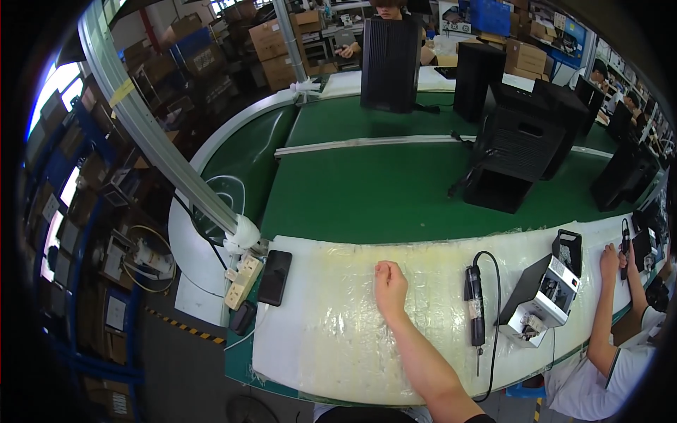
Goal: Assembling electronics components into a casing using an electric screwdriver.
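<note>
My right hand (391, 290) rests on the plastic-covered white worktop (324, 338), fingers curled into a loose fist. Nothing shows in it. My left hand is out of view. To the right of my right forearm lies a black electric screwdriver (475, 310), its bit pointing toward me and its cord looping beside it. Farther right sits an opened silver and black boxy housing (525, 299) with parts showing inside. A small black bin (566, 250) stands just behind that housing. On the left, a dark smartphone (275, 278) lies flat near the worktop's edge.
A power strip (243, 282) is beside the phone, at the foot of a metal post (162, 134). Beyond the worktop runs a green conveyor (352, 190) carrying several black cabinets (518, 134). At the right, a co-worker's hands (620, 259) are around another screwdriver. Another person stands across the conveyor.
</note>
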Available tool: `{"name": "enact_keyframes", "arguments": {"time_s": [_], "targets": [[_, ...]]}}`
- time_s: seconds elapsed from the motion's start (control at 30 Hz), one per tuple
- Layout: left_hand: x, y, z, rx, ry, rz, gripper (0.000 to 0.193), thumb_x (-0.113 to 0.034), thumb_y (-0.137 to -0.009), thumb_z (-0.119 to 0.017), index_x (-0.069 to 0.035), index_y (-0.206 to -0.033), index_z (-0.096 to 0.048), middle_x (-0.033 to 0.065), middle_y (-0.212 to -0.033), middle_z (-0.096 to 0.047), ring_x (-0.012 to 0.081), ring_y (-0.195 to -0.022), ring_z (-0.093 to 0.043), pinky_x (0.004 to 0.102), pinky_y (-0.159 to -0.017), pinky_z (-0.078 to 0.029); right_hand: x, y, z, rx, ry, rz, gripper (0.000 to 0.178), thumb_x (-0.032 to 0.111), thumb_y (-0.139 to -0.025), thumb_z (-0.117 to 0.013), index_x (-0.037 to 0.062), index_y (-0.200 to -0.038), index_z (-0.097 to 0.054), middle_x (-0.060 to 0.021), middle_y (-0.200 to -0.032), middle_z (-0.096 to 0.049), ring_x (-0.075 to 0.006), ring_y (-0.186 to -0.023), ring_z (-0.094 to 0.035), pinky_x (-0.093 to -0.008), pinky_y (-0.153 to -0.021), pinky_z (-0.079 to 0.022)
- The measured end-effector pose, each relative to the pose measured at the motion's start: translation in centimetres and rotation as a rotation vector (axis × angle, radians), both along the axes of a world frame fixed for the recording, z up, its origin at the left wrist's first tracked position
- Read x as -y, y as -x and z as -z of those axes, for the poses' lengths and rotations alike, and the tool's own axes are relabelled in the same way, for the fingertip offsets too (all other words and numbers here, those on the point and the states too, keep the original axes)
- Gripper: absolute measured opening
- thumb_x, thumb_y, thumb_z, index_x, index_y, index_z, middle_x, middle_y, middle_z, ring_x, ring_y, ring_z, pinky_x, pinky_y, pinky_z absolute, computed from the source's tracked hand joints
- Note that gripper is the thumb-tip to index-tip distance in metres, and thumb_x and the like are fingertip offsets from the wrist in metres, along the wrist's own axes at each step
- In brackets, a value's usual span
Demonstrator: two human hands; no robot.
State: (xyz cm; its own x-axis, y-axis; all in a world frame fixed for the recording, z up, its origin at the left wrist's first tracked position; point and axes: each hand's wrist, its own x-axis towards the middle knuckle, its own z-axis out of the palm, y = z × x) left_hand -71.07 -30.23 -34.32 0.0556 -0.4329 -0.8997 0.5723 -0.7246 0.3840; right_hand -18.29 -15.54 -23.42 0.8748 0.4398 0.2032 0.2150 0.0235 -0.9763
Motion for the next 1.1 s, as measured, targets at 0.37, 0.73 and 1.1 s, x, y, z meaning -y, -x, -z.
{"name": "enact_keyframes", "arguments": {"time_s": [0.37, 0.73, 1.1], "targets": [[-2.4, -2.4, -2.6, -0.09, 0.115, -0.019, 0.032, -0.024, -0.092, -0.048, -0.002, -0.113, -0.06, 0.0098, -0.098, -0.061, 0.0209, -0.088, -0.058, 0.0344, -0.075, -0.05, 0.1, 0.1, -0.2, 0.011, 0.045, 0.009, 0.015, 0.015, -0.093, -0.054, 0.0034, -0.094, -0.064, -0.0106, -0.081, -0.067, -0.0205, -0.069, -0.065, -0.0302, -0.063, -0.05], [-5.3, -5.8, -5.5, -0.168, 0.225, -0.055, 0.032, -0.024, -0.091, -0.05, -0.003, -0.113, -0.06, 0.0093, -0.096, -0.062, 0.0201, -0.086, -0.059, 0.0344, -0.073, -0.051, 0.3, 0.1, -0.2, 0.012, 0.043, -0.013, 0.019, 0.015, -0.095, -0.05, -0.0002, -0.095, -0.061, -0.0078, -0.08, -0.065, -0.0124, -0.07, -0.06, -0.0253, -0.065, -0.048], [-11.6, -10.6, -10.3, -0.284, 0.268, -0.068, 0.032, -0.025, -0.09, -0.053, -0.003, -0.113, -0.06, 0.0089, -0.095, -0.063, 0.0194, -0.084, -0.06, 0.0344, -0.071, -0.052, 0.3, 0.2, -0.9, 0.003, 0.024, 0.024, 0.016, 0.015, -0.093, -0.052, 0.0023, -0.094, -0.063, -0.0093, -0.081, -0.066, -0.0183, -0.068, -0.062, -0.0291, -0.062, -0.049]]}}
